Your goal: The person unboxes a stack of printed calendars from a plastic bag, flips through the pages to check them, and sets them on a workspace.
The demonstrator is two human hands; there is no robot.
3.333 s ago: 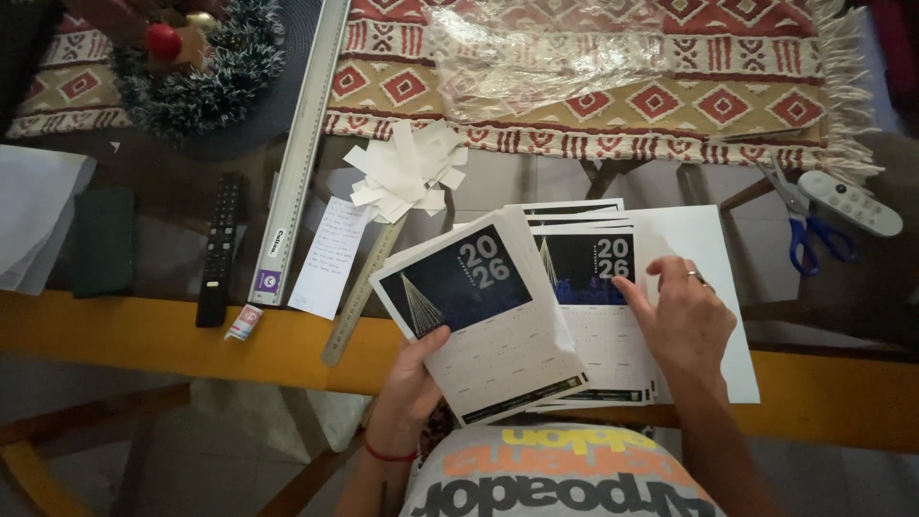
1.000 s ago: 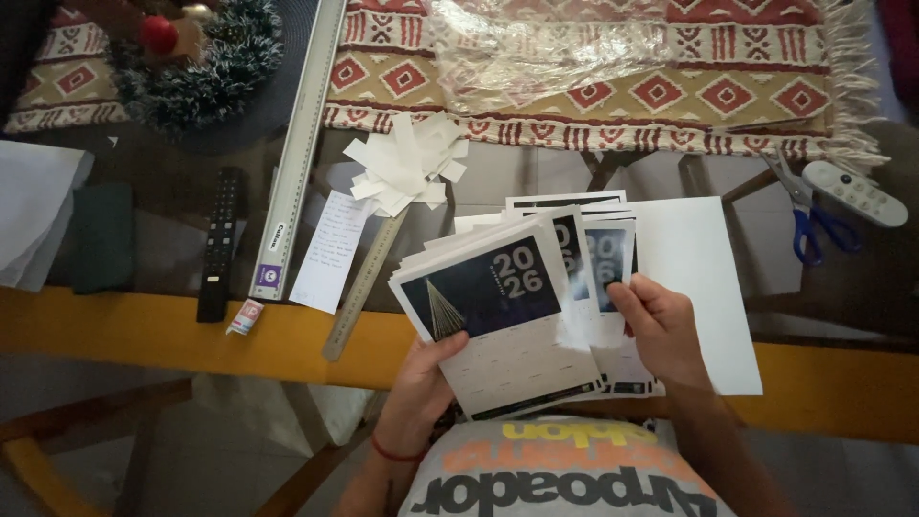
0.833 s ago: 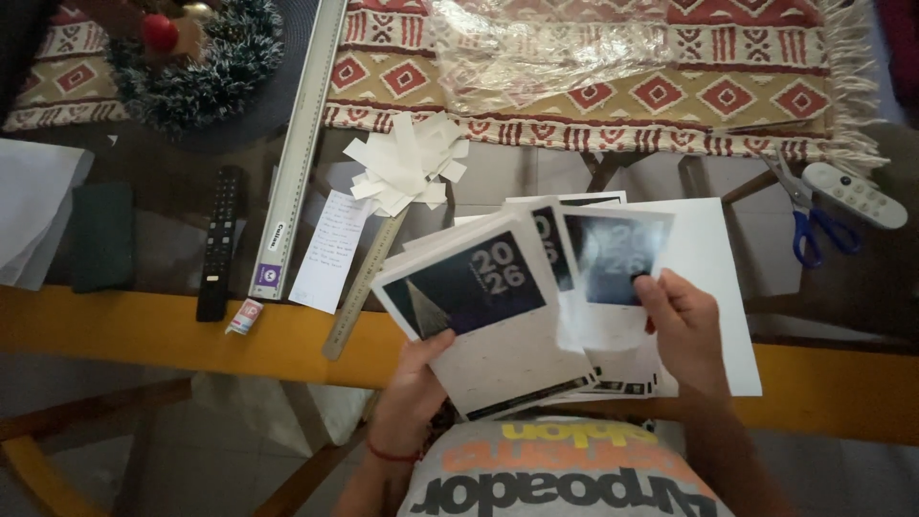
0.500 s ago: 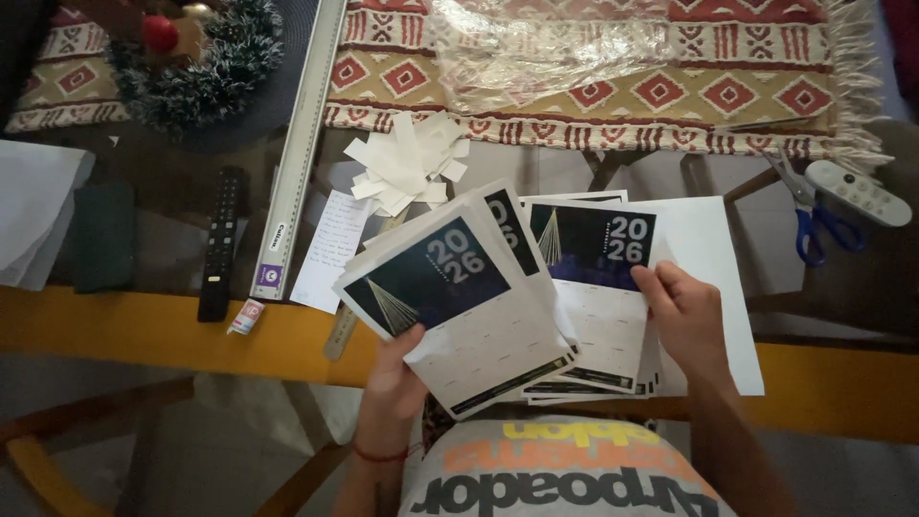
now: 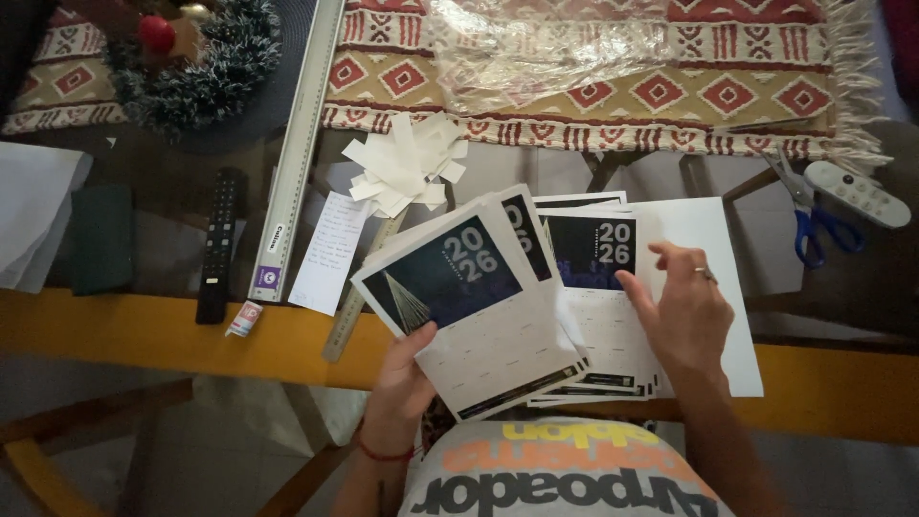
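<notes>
My left hand [image 5: 404,375] grips a fanned stack of printed calendar sheets [image 5: 479,316] by its lower left corner, tilted up above the table edge. Each sheet has a dark picture on top and a pale grid below. My right hand [image 5: 682,308] rests flat, fingers spread, on a second pile of calendar sheets [image 5: 598,297] lying on the table just right of the held stack. A ring shows on one finger. Under that pile lies a large white sheet [image 5: 708,249].
A pile of white paper strips [image 5: 402,172] sits behind the sheets. A long metal ruler [image 5: 299,144], a wooden ruler [image 5: 354,306], a paper note [image 5: 330,251], a black remote [image 5: 218,244], blue scissors [image 5: 814,225], a white remote [image 5: 857,193], a tinsel wreath [image 5: 196,67] and a patterned runner [image 5: 670,91] surround them.
My right hand laid a single sheet down onto the right pile and now rests flat on it. The stack in my left hand tilted and shifted a little left.
</notes>
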